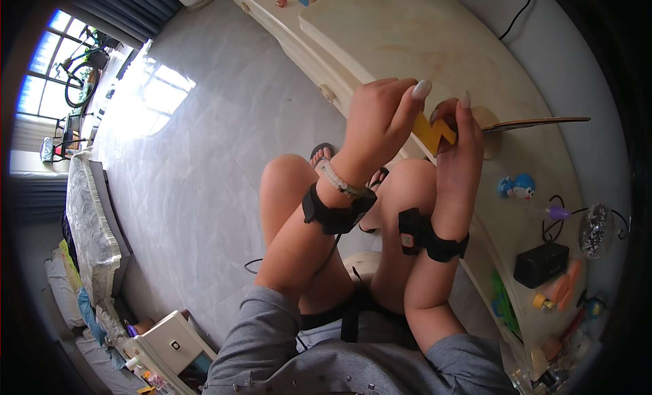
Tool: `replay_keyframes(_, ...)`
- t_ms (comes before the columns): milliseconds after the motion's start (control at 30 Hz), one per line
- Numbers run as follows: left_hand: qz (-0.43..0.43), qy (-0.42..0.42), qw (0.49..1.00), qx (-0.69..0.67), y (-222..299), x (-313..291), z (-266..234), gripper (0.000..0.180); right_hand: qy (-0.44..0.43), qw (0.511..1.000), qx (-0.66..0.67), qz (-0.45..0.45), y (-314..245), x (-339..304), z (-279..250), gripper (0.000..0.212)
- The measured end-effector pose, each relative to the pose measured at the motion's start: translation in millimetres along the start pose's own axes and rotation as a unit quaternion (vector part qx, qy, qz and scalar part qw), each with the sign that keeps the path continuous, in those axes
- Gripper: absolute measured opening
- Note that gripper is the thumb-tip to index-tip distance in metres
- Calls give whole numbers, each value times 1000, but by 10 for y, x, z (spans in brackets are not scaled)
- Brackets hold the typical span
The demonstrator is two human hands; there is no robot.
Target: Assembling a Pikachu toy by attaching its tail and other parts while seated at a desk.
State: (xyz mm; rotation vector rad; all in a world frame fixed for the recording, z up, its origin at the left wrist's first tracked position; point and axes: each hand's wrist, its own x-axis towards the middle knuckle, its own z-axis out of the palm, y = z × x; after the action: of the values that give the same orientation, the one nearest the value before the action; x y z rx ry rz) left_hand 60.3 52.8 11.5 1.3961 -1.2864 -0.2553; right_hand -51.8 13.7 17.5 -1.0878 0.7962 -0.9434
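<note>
Between my hands is a yellow strip with a zigzag bend (433, 135), perhaps folded paper; its exact kind is unclear. My left hand (384, 116) is closed at the strip's left end, thumb extended along it. My right hand (460, 133) grips the other end, its fingers curled and partly hidden. Both hands are raised over the edge of the cream-coloured table (401, 38). Just beyond my right hand, a thin brown-edged board (536, 123) stands on a pale round base (486, 147). A blue and white figurine (517, 186) is the nearest small toy.
Along the table's right side are a black box-shaped speaker (541, 264), a purple-capped item (558, 213), an orange object (566, 286) and a green object (504, 303). My knees are beneath my arms. A white cabinet (173, 344) and a bed (95, 225) stand at the left.
</note>
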Motion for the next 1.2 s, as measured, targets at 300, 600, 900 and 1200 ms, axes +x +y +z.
replay_keyframes(300,35,28,998,49,41,-52,-150,50,-27,1000,-12,-2,31,-19,117,32)
replay_keyframes(600,3,19,1000,12,73,-19,-100,29,-38,999,4,-16,92,18,47,33)
replay_keyframes(900,-47,-33,998,-9,130,-1,-23,34,-8,1000,-19,-15,72,46,-42,35)
replay_keyframes(1200,-12,-64,994,91,70,-26,-72,38,6,1000,-12,11,45,53,-105,33)
